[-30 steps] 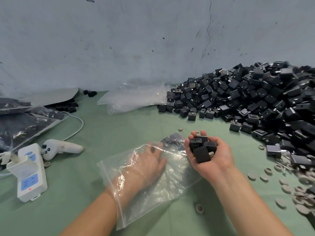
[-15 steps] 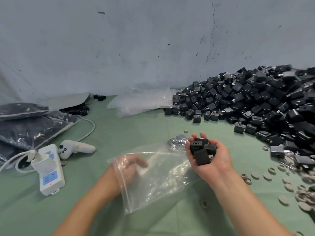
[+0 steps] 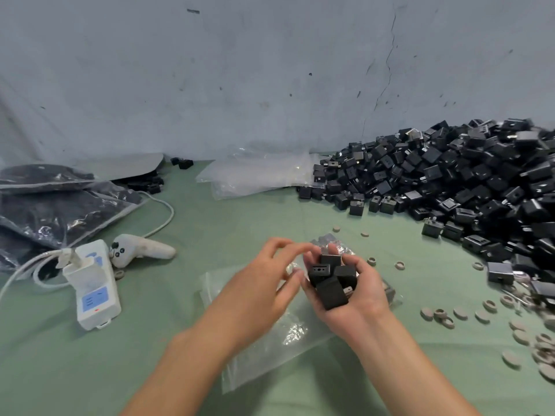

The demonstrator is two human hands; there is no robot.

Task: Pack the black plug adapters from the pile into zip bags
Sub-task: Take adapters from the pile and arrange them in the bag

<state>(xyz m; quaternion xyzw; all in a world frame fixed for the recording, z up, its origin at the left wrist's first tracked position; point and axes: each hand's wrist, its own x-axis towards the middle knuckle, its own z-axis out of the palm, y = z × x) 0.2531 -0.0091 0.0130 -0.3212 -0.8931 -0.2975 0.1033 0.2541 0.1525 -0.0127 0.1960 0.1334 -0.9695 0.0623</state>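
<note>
Because the right hand [image 3: 345, 292] cups its load instead of closing over it, the handful of small black cube-shaped plastic plug adapters [image 3: 329, 280] is the likeliest thing to be lost. Four or so sit stacked on the palm and curled fingers, and a tilt of the wrist could tip the nearest one onto the green table cover [image 3: 210, 223]. The left hand [image 3: 264, 280] hovers just beside them, fingers loosely bent with nothing visible between them. The clear, crinkled plastic zip bag [image 3: 270, 340] therefore lies flat under both wrists, and neither hand holds its mouth. Judged from that, tipping the adapters in now would probably scatter them over the film, so the mouth needs lifting first. The slippery film could also slide on the cloth when pulled.

Room is tightest to the right. Loose grey round discs and rings [image 3: 480, 315] lie near the right forearm, and the big heap of black adapters [image 3: 465, 187] rises beyond them. To the left, a white box-shaped device with a blue label [image 3: 96, 289] and a white handheld controller [image 3: 144, 250] sit well apart from the bag, with bare cloth between. The near edge of the table is out of view.
</note>
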